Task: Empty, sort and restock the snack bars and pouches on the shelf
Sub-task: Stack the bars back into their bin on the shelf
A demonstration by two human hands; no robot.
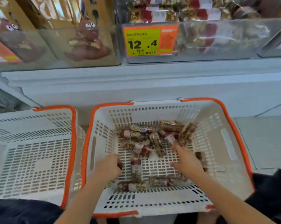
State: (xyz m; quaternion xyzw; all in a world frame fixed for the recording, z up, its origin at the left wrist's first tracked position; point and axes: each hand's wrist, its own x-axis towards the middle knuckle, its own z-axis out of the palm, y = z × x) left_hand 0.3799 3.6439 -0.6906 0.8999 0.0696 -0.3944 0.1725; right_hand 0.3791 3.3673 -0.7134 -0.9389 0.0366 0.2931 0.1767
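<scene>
Two white perforated plastic baskets with orange rims are seen on the floor before a white shelf base. The right-hand basket (217,143) holds a loose scatter of clear-wrapped nut-and-seed snack bars with red and white labels (141,149), most of them heaped toward the far middle of its floor, a few lying singly nearer the person. The left-hand basket (31,143) stands just beside it, their rims nearly touching.

Both bare hands are lowered into the right-hand basket. The left hand (108,167) is curled, knuckles up, and something red is glimpsed at its fingers; whether a bar is actually gripped cannot be told. One bar (136,168) lies lengthwise just beside it. The right hand (187,164) is stretched flat, fingers straight and slightly spread, its fingertips touching the edge of the heap; nothing is held.

Above, a clear plastic shelf bin (217,39) is filled with more of the same bars, and a yellow and orange price tag reading 12.4 (150,40) is fixed to its front. To the left, brown cartoon-figure pouches with white eyes (88,39) are stood behind another clear front.
</scene>
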